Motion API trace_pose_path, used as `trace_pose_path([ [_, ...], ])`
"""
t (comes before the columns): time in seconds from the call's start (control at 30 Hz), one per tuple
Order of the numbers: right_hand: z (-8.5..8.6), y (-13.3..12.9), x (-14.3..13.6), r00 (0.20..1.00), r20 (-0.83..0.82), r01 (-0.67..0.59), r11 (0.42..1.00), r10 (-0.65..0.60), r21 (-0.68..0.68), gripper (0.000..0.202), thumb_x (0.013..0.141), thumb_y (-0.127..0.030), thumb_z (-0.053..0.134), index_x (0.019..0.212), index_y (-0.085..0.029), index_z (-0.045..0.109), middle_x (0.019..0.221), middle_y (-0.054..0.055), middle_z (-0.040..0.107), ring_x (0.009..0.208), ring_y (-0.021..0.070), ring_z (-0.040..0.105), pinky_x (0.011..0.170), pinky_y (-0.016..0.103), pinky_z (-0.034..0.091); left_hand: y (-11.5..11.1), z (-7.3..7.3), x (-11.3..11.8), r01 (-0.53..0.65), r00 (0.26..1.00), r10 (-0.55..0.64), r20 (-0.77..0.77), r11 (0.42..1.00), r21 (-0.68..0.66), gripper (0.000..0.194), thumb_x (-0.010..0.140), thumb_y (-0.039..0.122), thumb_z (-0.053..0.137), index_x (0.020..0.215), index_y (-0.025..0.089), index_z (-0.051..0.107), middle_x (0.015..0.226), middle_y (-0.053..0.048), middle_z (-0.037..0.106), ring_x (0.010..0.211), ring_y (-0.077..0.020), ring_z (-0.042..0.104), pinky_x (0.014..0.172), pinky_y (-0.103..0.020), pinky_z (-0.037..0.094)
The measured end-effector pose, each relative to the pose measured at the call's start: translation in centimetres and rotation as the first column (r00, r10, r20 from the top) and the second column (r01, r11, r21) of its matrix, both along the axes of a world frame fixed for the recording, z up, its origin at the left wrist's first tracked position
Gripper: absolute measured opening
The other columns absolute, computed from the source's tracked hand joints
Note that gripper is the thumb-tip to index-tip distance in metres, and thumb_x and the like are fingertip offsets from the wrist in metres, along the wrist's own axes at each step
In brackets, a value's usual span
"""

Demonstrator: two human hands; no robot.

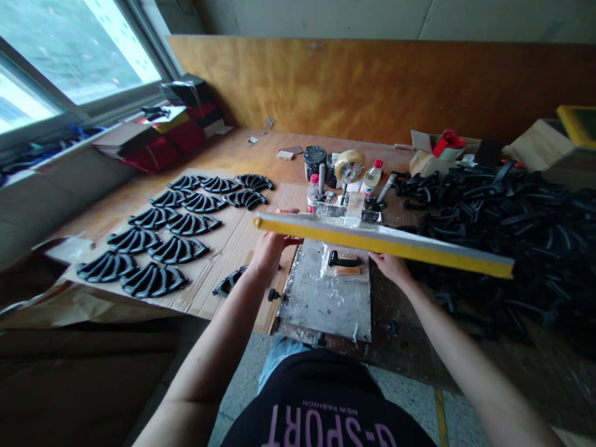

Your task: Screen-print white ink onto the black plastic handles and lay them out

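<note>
A long frame with a yellow front edge [372, 241] is raised over a grey metal plate [321, 292]. Below its left part, my left hand [272, 248] has its fingers bent beside the plate, with something dark at the fingertips. My right hand [390, 266] reaches in at the plate's right edge, its fingers partly covered by the frame. Between the hands, a small black curved part [344, 259] lies on the plate with an orange-brown strip [347, 270] just in front of it. Another black fan-shaped piece [229, 282] lies partly behind my left forearm.
Several black fan-shaped pieces [156, 280] lie in rows on cardboard [205, 288] at left. A large heap of black parts [493, 217] covers the right side. Behind the plate stand a clamp [356, 208], bottles [371, 178], a black tub [315, 162] and a tape roll [349, 166].
</note>
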State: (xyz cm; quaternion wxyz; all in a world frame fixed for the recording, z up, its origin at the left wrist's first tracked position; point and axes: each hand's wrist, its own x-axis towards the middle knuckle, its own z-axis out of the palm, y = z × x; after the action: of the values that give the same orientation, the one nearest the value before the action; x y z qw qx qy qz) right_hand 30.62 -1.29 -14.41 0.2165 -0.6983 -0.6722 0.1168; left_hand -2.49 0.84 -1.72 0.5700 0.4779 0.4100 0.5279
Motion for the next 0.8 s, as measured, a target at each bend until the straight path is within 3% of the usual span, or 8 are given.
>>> trace_pose_path([
  [0.1,-1.7,-1.7,-3.1,0.966,0.052,-0.255,0.967,0.254,0.016,0.033,0.085,-0.024,0.060,0.117,-0.021,0.063,0.107,0.007,0.068,0.101,0.0228,0.060,0.091,0.036,0.046,0.6,0.6,1.1,-0.056,0.998,0.057,0.016,0.998,-0.032,0.045,0.085,0.057,0.051,0.108,0.019,0.060,0.093,-0.007,0.069,0.086,-0.0176,0.065,0.069,-0.028,0.053],
  [0.17,-1.5,-2.0,-4.2,0.939,0.095,-0.335,0.942,0.331,0.024,0.025,0.087,-0.022,0.057,0.111,-0.020,0.066,0.105,0.008,0.067,0.103,0.0241,0.058,0.094,0.039,0.045,-0.5,-0.2,1.4,-0.116,0.993,0.118,0.018,0.991,-0.071,0.050,0.087,0.060,0.047,0.114,0.019,0.058,0.092,-0.007,0.070,0.083,-0.0164,0.065,0.067,-0.027,0.052],
  [0.27,0.1,-2.0,-5.7,0.935,0.063,-0.352,0.934,0.348,0.061,0.018,0.091,-0.024,0.054,0.101,-0.020,0.069,0.097,0.008,0.065,0.098,0.0235,0.058,0.092,0.037,0.046,-4.1,-3.2,1.5,0.011,0.998,-0.029,-0.056,0.958,-0.287,0.058,0.083,0.064,0.051,0.117,0.017,0.058,0.092,-0.010,0.071,0.076,-0.0174,0.066,0.060,-0.026,0.051],
  [0.37,2.0,-2.8,-9.5,0.901,0.054,-0.435,0.889,0.431,0.141,0.020,0.094,-0.026,0.051,0.104,-0.021,0.068,0.096,0.008,0.063,0.096,0.0239,0.057,0.088,0.036,0.046,-7.9,-6.9,1.5,0.170,0.979,-0.206,-0.007,0.827,-0.535,0.067,0.079,0.071,0.051,0.116,0.015,0.057,0.093,-0.014,0.072,0.073,-0.0197,0.067,0.054,-0.026,0.049],
  [0.47,3.0,-4.3,-15.8,0.794,0.134,-0.608,0.776,0.593,0.165,0.026,0.097,-0.025,0.045,0.107,-0.020,0.068,0.092,0.009,0.062,0.092,0.0249,0.056,0.084,0.038,0.045,-9.7,-9.6,0.2,-0.023,0.999,0.043,0.021,0.816,-0.578,0.062,0.079,0.073,0.048,0.101,0.017,0.057,0.088,-0.010,0.070,0.068,-0.0166,0.065,0.050,-0.023,0.046],
  [0.53,2.8,-4.8,-20.2,0.719,0.155,-0.695,0.703,0.677,0.153,0.029,0.098,-0.024,0.041,0.110,-0.020,0.067,0.092,0.010,0.063,0.091,0.0246,0.055,0.082,0.038,0.044,-10.0,-11.0,-2.2,-0.208,0.974,0.220,-0.046,0.802,-0.560,0.055,0.078,0.071,0.050,0.086,0.017,0.055,0.077,-0.007,0.067,0.062,-0.0139,0.062,0.049,-0.022,0.043],
  [0.63,1.4,-4.0,-25.9,0.654,0.117,-0.757,0.645,0.748,0.110,0.027,0.097,-0.030,0.046,0.115,-0.021,0.065,0.101,0.009,0.064,0.097,0.0236,0.055,0.085,0.036,0.044,-10.4,-13.0,-8.0,-0.400,0.916,0.334,-0.220,0.746,-0.533,0.054,0.078,0.070,0.048,0.074,0.017,0.053,0.066,-0.004,0.062,0.056,-0.0129,0.057,0.049,-0.022,0.040],
  [0.8,-2.5,-0.1,-32.7,0.666,0.106,-0.732,0.674,0.739,-0.103,0.031,0.095,-0.039,0.051,0.120,-0.025,0.063,0.105,0.008,0.065,0.104,0.0239,0.053,0.088,0.035,0.042,-12.0,-17.5,-17.7,-0.627,0.766,0.322,-0.556,0.566,-0.536,0.054,0.084,0.068,0.034,0.080,0.017,0.051,0.074,-0.009,0.068,0.060,-0.0160,0.061,0.052,-0.025,0.044],
])
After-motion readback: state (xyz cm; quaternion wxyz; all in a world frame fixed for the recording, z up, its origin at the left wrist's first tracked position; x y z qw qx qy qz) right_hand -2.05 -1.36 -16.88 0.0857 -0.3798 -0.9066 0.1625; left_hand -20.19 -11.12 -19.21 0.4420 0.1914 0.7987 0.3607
